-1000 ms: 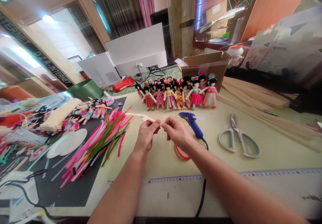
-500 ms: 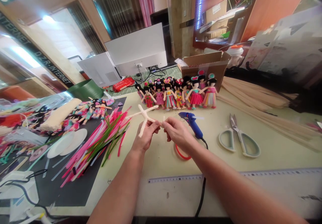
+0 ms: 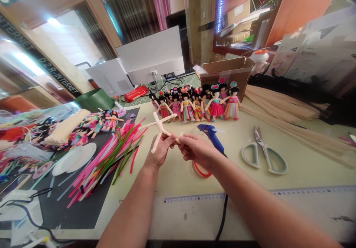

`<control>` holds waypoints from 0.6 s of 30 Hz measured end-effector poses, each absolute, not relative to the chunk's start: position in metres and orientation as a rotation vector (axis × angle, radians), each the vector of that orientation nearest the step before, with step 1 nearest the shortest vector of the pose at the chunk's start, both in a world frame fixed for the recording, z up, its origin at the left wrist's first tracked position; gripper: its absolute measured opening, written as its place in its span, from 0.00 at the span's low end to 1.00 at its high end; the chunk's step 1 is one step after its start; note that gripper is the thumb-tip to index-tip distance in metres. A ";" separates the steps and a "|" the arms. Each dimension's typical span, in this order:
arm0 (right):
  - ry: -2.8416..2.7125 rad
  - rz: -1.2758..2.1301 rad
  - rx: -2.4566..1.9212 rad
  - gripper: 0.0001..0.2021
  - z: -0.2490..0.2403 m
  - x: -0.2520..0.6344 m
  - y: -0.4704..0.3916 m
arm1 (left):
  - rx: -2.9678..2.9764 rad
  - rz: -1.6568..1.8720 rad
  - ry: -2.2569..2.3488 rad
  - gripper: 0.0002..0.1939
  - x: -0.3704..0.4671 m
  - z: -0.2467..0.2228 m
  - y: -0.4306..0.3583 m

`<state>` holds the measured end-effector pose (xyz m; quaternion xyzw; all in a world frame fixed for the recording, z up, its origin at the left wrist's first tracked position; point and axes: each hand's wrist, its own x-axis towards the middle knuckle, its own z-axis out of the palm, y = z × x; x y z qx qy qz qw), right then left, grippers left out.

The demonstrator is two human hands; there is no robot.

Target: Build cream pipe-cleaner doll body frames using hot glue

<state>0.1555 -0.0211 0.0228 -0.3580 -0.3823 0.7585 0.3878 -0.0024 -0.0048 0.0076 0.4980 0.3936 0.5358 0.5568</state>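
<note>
A cream figure of wrapped pipe cleaner, with a head, two arms and two legs, is held above the table. My left hand pinches one of its legs near the end. Close beside it, my right hand has its fingers pressed together on the tip of the same leg, where a short pale end sticks up. Right of my right hand lies a blue glue gun, its cord partly hidden by the forearm. Behind the hands stand several finished dolls in colourful dresses.
Scissors lie at the right, beyond a ruler. Pink and green pipe cleaners are heaped at the left. Cream strips lie at the back right, near a cardboard box. A monitor stands behind.
My right hand has turned slightly, its fingers curling more under the leg tip. The cream figure has tilted a little; its lower leg has shifted slightly left.
</note>
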 end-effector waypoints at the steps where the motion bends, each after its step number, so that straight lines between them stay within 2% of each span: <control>1: -0.942 1.964 -0.874 0.10 0.024 0.155 -0.021 | 1.174 1.264 0.915 0.13 -0.002 0.008 -0.005; 6: -0.854 2.027 -0.701 0.12 0.020 0.153 -0.021 | 1.159 1.268 0.845 0.15 0.001 0.011 -0.008; 10: -0.928 1.863 -0.714 0.13 0.015 0.150 -0.020 | 1.081 1.269 0.821 0.15 0.005 0.010 -0.009; 14: -1.088 1.499 -0.909 0.12 0.017 0.152 -0.016 | 0.948 1.147 0.850 0.17 0.013 0.006 -0.011; 18: -1.365 0.901 -1.148 0.10 0.018 0.159 -0.012 | 0.957 0.986 0.907 0.19 0.022 0.005 -0.018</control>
